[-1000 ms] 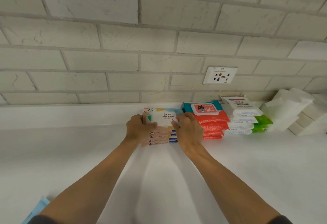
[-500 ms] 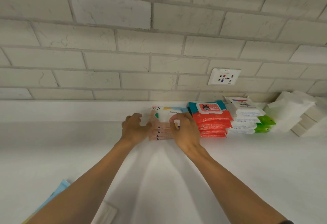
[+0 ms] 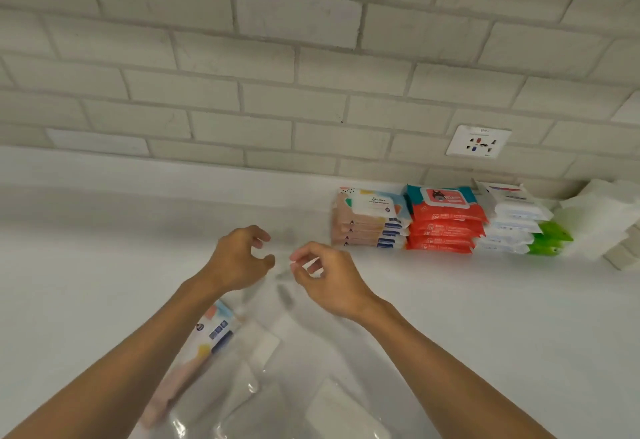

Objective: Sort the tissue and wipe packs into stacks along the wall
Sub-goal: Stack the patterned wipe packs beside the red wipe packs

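Along the brick wall stand a stack of peach patterned wipe packs (image 3: 369, 222), a stack of red wipe packs (image 3: 445, 224), a stack of white and green packs (image 3: 516, 227) and white tissue packs (image 3: 595, 220). My left hand (image 3: 239, 258) and my right hand (image 3: 329, 279) hover over the counter, left of the stacks, fingers loosely curled and holding nothing. Under my left forearm lies one more peach patterned pack (image 3: 204, 345). Clear-wrapped white tissue packs (image 3: 332, 407) lie near the front edge.
The white counter (image 3: 485, 317) runs along the wall, with a raised ledge (image 3: 138, 179) at the back. A wall socket (image 3: 478, 141) sits above the red stack.
Both hands have let go of the peach stack and drawn back toward me and to the left. The view has swung left and down, bringing loose packs into sight.
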Demonstrator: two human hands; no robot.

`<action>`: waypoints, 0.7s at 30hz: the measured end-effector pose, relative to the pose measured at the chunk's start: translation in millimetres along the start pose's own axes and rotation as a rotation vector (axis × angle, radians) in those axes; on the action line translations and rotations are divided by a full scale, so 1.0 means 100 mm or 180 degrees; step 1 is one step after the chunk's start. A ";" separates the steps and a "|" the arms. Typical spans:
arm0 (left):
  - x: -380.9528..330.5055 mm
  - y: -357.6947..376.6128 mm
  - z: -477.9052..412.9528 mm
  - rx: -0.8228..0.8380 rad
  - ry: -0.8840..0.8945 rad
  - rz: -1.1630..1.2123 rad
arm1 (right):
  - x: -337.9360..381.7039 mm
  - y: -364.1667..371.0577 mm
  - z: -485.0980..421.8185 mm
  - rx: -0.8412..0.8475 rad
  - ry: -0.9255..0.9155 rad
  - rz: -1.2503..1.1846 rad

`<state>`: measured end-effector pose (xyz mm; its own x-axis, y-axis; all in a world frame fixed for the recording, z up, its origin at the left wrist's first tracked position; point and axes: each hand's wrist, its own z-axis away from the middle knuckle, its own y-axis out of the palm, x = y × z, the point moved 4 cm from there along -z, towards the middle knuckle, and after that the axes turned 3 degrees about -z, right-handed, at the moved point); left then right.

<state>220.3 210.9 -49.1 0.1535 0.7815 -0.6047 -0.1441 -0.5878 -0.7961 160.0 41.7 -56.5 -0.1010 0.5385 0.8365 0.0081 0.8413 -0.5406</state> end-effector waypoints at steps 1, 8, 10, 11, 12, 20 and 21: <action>0.06 -0.05 0.05 0.0090 -0.0078 -0.0043 | 0.04 0.10 0.05 0.0135 0.0050 -0.0007; 0.63 -0.22 0.36 0.0658 -0.0842 -0.0010 | 0.16 0.80 0.19 0.0714 0.0298 0.0307; 0.81 -0.25 0.44 0.0766 -0.0989 -0.0143 | 0.14 1.00 0.22 0.0843 0.0364 0.0554; 0.91 -0.26 0.47 0.0795 -0.1069 -0.0202 | 0.13 1.09 0.23 0.0901 0.0402 0.0629; 0.99 -0.27 0.51 0.0845 -0.1173 -0.0232 | 0.13 1.17 0.24 0.0947 0.0420 0.0689; 1.26 -0.23 0.56 0.0984 -0.1552 -0.0457 | 0.12 1.42 0.20 0.0849 0.0162 0.1271; 1.26 -0.24 0.56 0.0979 -0.1583 -0.0442 | 0.10 1.43 0.21 0.0842 0.0180 0.1239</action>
<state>188.8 335.0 -105.1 -0.2740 0.8944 -0.3535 -0.4432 -0.4437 -0.7789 139.4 166.3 -126.9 -0.0863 0.8194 0.5667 -0.2198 0.5391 -0.8130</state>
